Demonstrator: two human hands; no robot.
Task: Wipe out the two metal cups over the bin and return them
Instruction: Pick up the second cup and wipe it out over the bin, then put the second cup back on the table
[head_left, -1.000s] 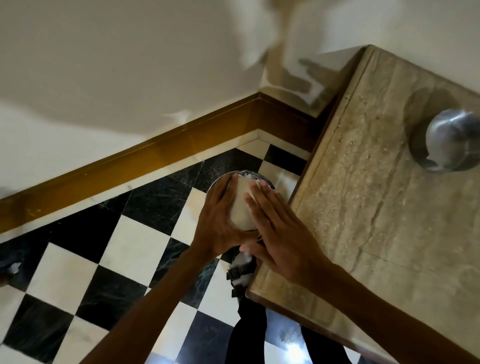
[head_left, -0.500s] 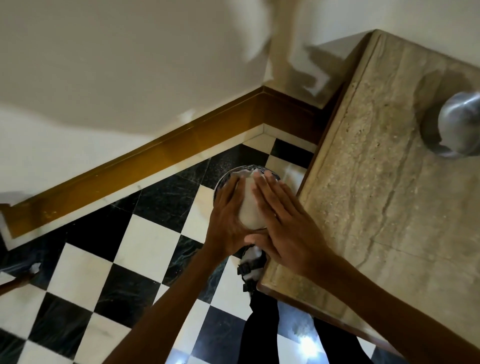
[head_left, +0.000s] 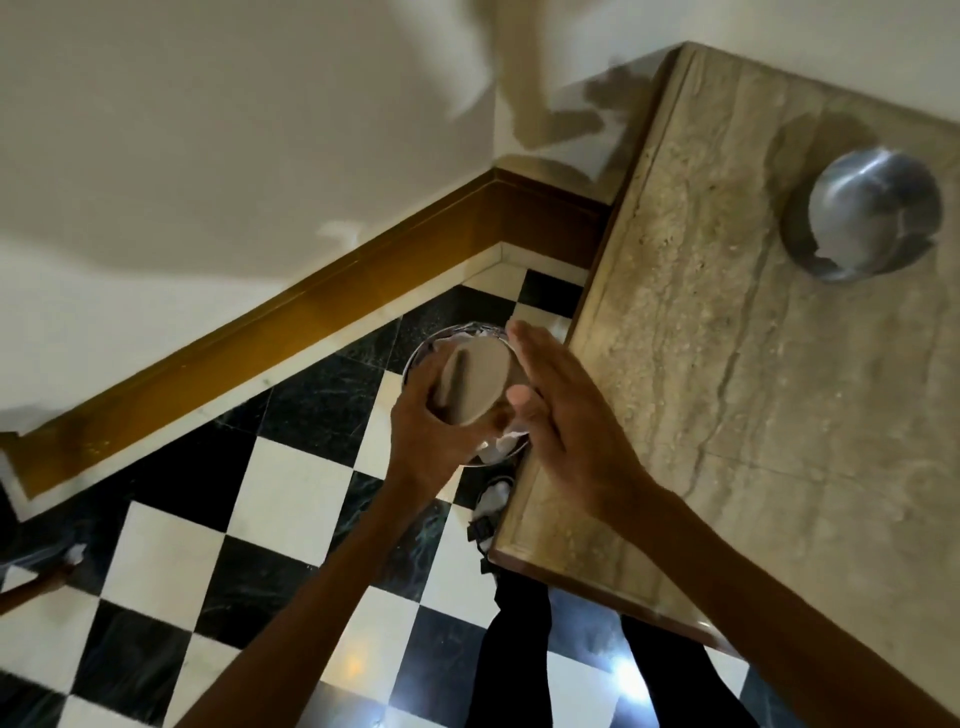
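Observation:
My left hand (head_left: 431, 441) grips a metal cup (head_left: 475, 382), tilted with its base towards me, over the round bin (head_left: 423, 353) on the floor. White crumpled paper (head_left: 501, 447) shows in the bin below the cup. My right hand (head_left: 566, 426) is just right of the cup, fingers straight and apart, holding nothing that I can see. The second metal cup (head_left: 872, 213) lies on its side at the far right of the marble table (head_left: 727, 389).
The table's wooden edge (head_left: 550, 405) runs right beside the bin. A checkered black and white floor (head_left: 249, 519) meets a brown skirting board (head_left: 311, 312) and pale wall. My dark trouser legs (head_left: 514, 654) and a sandalled foot (head_left: 491, 506) are below the table corner.
My right hand has come off the cup and drawn back to the right. The cup's base now shows, still held by my left hand over the bin.

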